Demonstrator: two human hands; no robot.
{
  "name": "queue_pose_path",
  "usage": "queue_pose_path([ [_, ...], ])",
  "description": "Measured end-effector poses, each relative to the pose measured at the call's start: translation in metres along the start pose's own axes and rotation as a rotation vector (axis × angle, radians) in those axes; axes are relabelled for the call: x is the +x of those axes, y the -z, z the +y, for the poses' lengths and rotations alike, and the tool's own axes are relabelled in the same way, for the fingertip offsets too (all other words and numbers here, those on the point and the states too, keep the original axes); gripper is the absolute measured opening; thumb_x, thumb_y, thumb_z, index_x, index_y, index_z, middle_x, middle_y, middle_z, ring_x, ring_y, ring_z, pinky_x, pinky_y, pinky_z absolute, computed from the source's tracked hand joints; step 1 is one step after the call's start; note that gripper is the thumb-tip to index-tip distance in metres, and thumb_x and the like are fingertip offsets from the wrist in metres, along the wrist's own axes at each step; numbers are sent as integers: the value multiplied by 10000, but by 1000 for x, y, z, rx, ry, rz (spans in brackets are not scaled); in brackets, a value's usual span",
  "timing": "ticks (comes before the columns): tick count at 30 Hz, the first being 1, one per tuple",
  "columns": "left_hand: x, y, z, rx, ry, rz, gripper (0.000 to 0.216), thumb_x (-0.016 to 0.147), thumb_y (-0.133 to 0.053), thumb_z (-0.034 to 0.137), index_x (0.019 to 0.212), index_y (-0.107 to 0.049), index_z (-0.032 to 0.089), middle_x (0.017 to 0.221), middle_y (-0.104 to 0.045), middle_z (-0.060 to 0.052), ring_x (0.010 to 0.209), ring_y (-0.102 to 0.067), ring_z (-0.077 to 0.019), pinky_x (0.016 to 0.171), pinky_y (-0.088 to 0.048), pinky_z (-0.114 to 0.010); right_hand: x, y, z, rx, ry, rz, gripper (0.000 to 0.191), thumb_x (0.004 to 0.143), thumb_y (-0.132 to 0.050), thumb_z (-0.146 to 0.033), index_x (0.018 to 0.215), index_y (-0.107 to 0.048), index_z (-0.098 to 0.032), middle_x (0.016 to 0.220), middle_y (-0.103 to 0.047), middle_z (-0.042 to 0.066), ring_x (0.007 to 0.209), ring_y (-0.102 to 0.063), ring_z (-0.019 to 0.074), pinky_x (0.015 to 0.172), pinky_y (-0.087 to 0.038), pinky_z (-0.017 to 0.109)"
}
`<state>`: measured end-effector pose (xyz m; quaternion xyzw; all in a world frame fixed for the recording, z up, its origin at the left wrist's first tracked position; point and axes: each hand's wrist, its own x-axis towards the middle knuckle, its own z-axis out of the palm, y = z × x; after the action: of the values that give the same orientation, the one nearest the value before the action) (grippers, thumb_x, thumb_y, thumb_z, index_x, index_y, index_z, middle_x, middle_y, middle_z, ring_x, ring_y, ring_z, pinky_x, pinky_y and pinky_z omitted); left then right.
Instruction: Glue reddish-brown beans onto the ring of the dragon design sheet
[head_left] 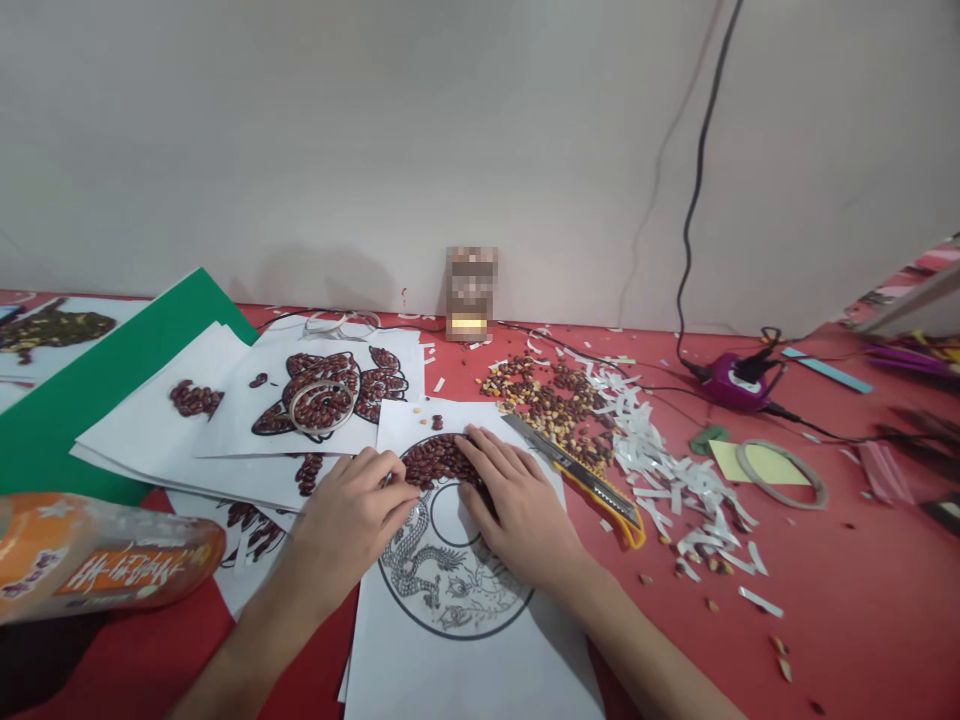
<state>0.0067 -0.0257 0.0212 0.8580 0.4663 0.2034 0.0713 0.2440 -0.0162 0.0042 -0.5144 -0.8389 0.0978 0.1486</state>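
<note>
A sheet of white paper (480,675) lies in front of me, printed with a round dragon drawing (442,570). Dark red beans (435,460) are packed along the upper part of the ring. At its left edge my left hand (356,520) is closed in a pinch beside the beans; what its fingertips hold is hidden. My right hand (521,500) rests open on the ring's right side, fingers stretched over the beans and paper. A yellow utility knife (589,485) lies just right of that hand, its blade toward the paper.
Loose mixed beans (555,400) and white paper strips (667,470) are scattered to the right. A drink bottle (105,555) lies at left near bean-covered pictures (322,390) and a green board (45,425). A purple power adapter (739,380) with black cables sits at right.
</note>
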Motion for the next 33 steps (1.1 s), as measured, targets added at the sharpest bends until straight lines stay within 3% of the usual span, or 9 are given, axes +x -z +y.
queue_pose_path([
  [14,6,-10,-2,-267,237,9,97,919,-691,235,849,-746,272,967,-617,-18,970,-585,-213,897,-483,-382,-1,0,0,24,0,6,523,1035,-427,-320,1552,-426,-237,1628,-377,67,1500,-350,261,1189,-352,486],
  [18,8,-11,-3,-315,314,36,86,878,-728,218,814,-677,243,930,-618,-3,945,-593,-205,866,-484,-353,0,1,0,12,-9,-2,517,1041,-419,-328,1545,-432,-217,1635,-361,64,1507,-338,250,1194,-345,473],
  [21,9,-13,-7,-361,370,87,160,832,-778,230,897,-632,237,913,-617,5,872,-595,-188,801,-491,-319,0,1,0,3,-7,-7,519,1044,-413,-328,1548,-425,-204,1639,-354,65,1511,-329,241,1193,-346,462],
  [25,9,-14,-10,-391,365,103,221,851,-767,260,1034,-644,255,1011,-639,-7,896,-596,-185,842,-499,-322,0,0,1,3,2,-5,519,1046,-409,-327,1550,-421,-204,1640,-350,69,1512,-327,244,1190,-349,467],
  [33,9,-18,-9,-349,382,78,241,839,-771,304,1054,-668,270,1048,-643,-10,859,-590,-186,818,-513,-328,0,2,0,-3,-5,-16,523,1038,-417,-327,1544,-431,-197,1636,-354,79,1512,-329,248,1192,-347,472],
])
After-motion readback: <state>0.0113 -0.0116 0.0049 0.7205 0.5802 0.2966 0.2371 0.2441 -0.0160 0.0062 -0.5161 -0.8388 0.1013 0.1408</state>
